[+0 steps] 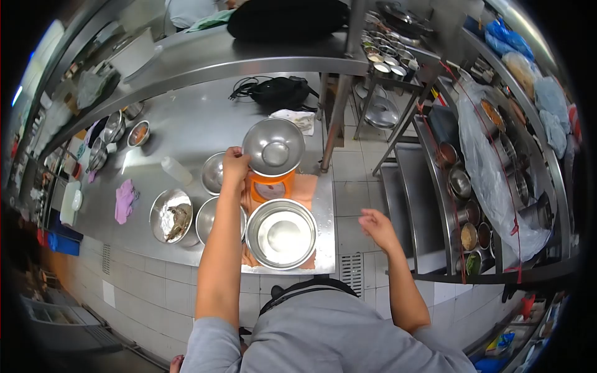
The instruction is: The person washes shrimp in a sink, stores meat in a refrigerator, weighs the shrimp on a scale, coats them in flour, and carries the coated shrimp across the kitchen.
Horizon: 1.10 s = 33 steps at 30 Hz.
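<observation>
My left hand (236, 166) grips the rim of an empty-looking steel bowl (273, 147), which is over an orange scale (271, 188). Nearer to me, a larger steel pot (281, 234) with pale contents sits on an orange cloth (304, 190). Left of it are two steel bowls (213, 173), partly behind my left forearm. Another steel bowl (171, 216) holds something grey-brown, perhaps seafood. My right hand (375, 225) hangs in the air right of the table edge, its fingers partly curled, with nothing visible in it.
On the steel table (186, 112) are a squeeze bottle (176, 170), a purple cloth (126, 201), a black bag (283, 93) and small bowls at the left. A rack (398, 205) with food containers stands right. A shelf (261, 65) crosses above. Someone's clothing shows behind it.
</observation>
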### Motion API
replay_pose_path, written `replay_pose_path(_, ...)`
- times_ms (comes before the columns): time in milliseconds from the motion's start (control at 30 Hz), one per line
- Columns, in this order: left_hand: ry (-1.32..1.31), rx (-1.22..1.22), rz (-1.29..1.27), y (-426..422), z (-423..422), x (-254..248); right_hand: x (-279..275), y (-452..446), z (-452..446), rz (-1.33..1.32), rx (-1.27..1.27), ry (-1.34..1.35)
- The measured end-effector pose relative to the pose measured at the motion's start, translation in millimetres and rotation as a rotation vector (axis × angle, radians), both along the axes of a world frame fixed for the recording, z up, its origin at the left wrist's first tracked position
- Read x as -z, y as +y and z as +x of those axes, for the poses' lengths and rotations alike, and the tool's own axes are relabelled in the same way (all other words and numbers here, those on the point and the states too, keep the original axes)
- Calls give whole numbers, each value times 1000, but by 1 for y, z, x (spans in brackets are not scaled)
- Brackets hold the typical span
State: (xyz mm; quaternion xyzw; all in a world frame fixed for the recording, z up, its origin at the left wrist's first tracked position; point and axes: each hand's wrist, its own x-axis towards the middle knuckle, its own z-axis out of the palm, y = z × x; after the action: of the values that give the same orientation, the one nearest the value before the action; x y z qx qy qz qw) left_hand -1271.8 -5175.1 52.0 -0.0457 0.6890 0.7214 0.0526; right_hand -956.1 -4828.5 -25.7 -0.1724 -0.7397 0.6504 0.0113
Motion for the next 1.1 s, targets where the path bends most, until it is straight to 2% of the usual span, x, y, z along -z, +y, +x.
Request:
replay_pose_path(33,-5,16,-16,5,8,-3,-19,-9,-13,-120,5,23)
replay_pose_path(167,47,19,-23,23,51,-23,-61,-23,-53,-200,-99,45)
replay_pose_path(233,45,65,30,41,85,-42,-64,-21,-57,-210,-99,20)
replay_pose_path(300,30,139,13,62,116,-37,-59,-13,-45,-260,-157,-8)
replay_pose_path(367,-8,225,41,88,146,-26,-37,-4,-25,-329,-114,-71)
replay_pose_path(433,156,374,16,110,167,5,-9,5,-2,-388,-84,-130)
replay_pose_path(467,348,446,-3,124,175,20,4,9,11,-489,-28,-154)
replay_pose_path(500,337,474,21,139,186,30,12,11,23,-590,18,-176)
replay_pose_path(533,573,484,-171,152,196,30,14,11,33,-635,94,-177)
replay_pose_path(633,723,564,-146,193,226,44,83,36,62,-819,292,-84)
replay_pose_path(700,929,611,-256,214,237,48,120,55,78,-921,383,5)
replay_pose_path(733,924,660,-322,221,246,43,115,55,78,-875,464,27)
replay_pose_path(767,1080,673,-277,224,247,36,122,66,81,-848,438,5)
replay_pose_path(833,1135,746,-287,227,252,20,138,85,89,-773,437,-6)
replay_pose_path(900,1213,672,-239,231,253,19,109,82,93,-583,458,-278)
replay_pose_path(933,1211,642,-260,228,254,16,112,77,90,-578,424,-283)
replay_pose_path(1000,1094,620,-168,219,256,9,118,72,91,21,364,-232)
replay_pose_path(1033,1099,596,-180,211,258,8,134,84,97,26,342,-222)
replay_pose_path(1100,784,531,-43,196,260,4,190,138,113,879,57,-241)
